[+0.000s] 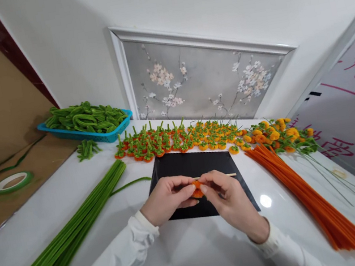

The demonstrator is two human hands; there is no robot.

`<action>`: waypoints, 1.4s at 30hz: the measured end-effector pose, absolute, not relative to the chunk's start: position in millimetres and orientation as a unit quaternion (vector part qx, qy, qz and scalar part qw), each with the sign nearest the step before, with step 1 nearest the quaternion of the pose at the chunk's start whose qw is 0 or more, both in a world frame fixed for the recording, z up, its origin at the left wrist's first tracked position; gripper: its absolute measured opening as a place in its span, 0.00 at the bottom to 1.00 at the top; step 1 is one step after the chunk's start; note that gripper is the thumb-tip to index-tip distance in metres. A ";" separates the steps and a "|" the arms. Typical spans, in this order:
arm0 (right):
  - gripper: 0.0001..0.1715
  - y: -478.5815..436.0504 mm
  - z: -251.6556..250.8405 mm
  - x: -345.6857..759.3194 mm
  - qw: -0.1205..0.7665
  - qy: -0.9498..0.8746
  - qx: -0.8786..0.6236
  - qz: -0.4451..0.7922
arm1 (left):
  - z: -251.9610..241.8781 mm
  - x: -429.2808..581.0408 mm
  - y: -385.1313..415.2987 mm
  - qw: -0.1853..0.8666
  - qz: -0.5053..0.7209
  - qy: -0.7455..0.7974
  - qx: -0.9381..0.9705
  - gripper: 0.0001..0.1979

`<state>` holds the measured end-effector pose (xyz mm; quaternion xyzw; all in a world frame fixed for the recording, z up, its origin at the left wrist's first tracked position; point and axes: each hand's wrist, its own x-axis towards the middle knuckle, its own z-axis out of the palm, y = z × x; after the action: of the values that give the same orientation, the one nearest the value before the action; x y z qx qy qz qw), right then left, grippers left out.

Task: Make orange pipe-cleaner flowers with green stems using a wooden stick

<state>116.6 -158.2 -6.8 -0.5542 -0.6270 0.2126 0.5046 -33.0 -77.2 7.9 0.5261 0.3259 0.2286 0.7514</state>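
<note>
Fingertips of both hands meet on a small orange pipe-cleaner coil (197,189), held just above the black mat (183,166). Left hand (168,198) pinches it from the left w/ thumb and forefinger pressed on the coil; right hand (225,197) pinches from the right, thumb and forefinger closed on it, other fingers curled under. A thin wooden stick (227,175) pokes out to the right behind the right hand's knuckles, long axis approx. left-right, running back toward the coil; can't tell if it passes through the coil. Both hands equally close, coil sits btwn them, dead centre.

Around: bundle of green pipe cleaners (63,243) lies diagonally on the left of the white table (191,257), well apart from the hands. One stray green stem (131,184) reaches toward the mat's left corner. Bundle of orange pipe cleaners (314,201) fans out on the right. Beyond the mat, rows of finished orange pieces w/ green stems (155,143), then yellow-orange ones (215,138), then a looser pile (276,134) w/ long thin wires. Blue tray (110,136) of bent green pieces far left, roll of green tape (13,181) on the brown surface. Nothing blocks the hands; mat under them is bare.
</note>
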 end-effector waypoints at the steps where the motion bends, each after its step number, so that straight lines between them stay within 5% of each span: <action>1: 0.07 -158.3 -5.7 116.9 0.500 -0.636 -0.552 0.202 | 7.5 -33.4 -76.9 0.762 0.223 0.327 0.513 0.16; 26: 0.10 -155.4 -14.3 120.0 0.576 -0.523 -0.562 0.280 | 2.3 -32.2 -76.3 0.754 0.296 0.347 0.473 0.12; 42: 0.11 -151.3 -16.2 118.1 0.600 -0.401 -0.479 0.500 | -3.6 -30.2 -81.0 0.777 0.270 0.327 0.465 0.15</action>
<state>118.1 -151.3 -16.2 -0.4791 -0.4007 0.5002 0.5997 -30.2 -81.0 -3.6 0.4650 0.3268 0.2699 0.7773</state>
